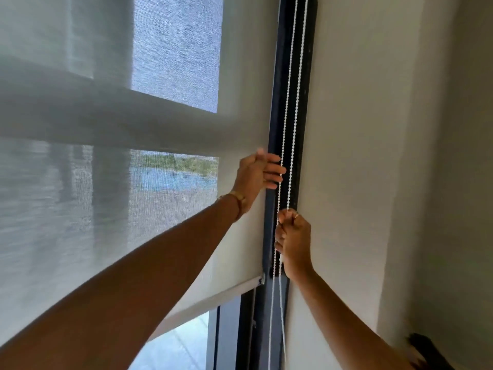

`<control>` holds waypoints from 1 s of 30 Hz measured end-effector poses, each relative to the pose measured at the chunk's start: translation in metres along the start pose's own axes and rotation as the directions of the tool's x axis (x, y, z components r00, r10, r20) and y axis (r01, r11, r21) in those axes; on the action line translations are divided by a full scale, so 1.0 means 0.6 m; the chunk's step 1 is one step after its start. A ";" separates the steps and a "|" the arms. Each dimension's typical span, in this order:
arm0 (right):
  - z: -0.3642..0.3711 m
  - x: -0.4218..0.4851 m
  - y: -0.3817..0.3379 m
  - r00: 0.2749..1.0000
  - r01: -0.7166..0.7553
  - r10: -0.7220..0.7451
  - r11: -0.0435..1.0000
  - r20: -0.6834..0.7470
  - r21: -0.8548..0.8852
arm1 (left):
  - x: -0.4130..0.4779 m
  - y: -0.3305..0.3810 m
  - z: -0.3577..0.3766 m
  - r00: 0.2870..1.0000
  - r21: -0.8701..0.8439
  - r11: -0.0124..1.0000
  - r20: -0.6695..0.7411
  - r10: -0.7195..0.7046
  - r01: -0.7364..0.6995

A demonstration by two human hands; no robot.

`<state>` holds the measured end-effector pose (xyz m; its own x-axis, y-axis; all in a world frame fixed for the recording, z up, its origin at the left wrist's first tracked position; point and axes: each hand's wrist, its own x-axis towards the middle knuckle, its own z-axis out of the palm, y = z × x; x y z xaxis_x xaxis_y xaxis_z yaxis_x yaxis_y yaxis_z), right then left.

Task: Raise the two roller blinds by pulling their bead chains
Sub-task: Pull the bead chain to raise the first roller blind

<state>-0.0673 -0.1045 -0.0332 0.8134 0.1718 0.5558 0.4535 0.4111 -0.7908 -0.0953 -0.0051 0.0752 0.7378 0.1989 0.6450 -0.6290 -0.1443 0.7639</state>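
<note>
A sheer grey roller blind (112,182) covers most of the window, its white bottom bar (234,288) hanging a little above the window's foot. White bead chains (292,102) run down the dark frame beside it. My right hand (294,243) is fisted around one strand of chain, low on the frame. Higher up, my left hand (260,174) reaches to the chains with fingers spread, fingertips touching a strand without closing on it. A gold bracelet sits on my left wrist.
A dark window frame (277,129) stands between the blind and a plain white wall (373,156) on the right. Below the blind's bar a strip of bare glass (184,340) shows tiled ground outside. A dark object (429,351) sits at the bottom right corner.
</note>
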 end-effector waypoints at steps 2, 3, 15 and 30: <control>-0.011 -0.017 0.027 1.000 -0.011 0.011 1.000 0.005 -0.008 | 0.018 0.025 0.007 1.000 0.000 1.000 0.029 -0.011 0.011; -0.015 -0.024 0.037 0.999 -0.032 0.032 0.999 0.006 0.008 | 0.027 0.036 0.011 0.999 0.013 1.000 0.047 -0.021 0.020; -0.031 -0.096 0.145 0.972 -0.234 0.234 0.971 -0.006 0.047 | 0.055 0.047 0.079 0.998 0.004 1.000 -0.058 0.031 -0.030; -0.038 0.074 -0.044 0.944 -0.207 0.208 0.978 0.255 -0.031 | 0.011 -0.058 0.054 0.982 0.251 0.962 -0.126 0.144 -0.109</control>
<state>-0.0348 -0.1280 0.0069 0.7695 0.4758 0.4260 0.2866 0.3388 -0.8961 -0.0605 -0.0300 0.0531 0.6029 0.2962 0.7408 -0.6237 -0.4041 0.6692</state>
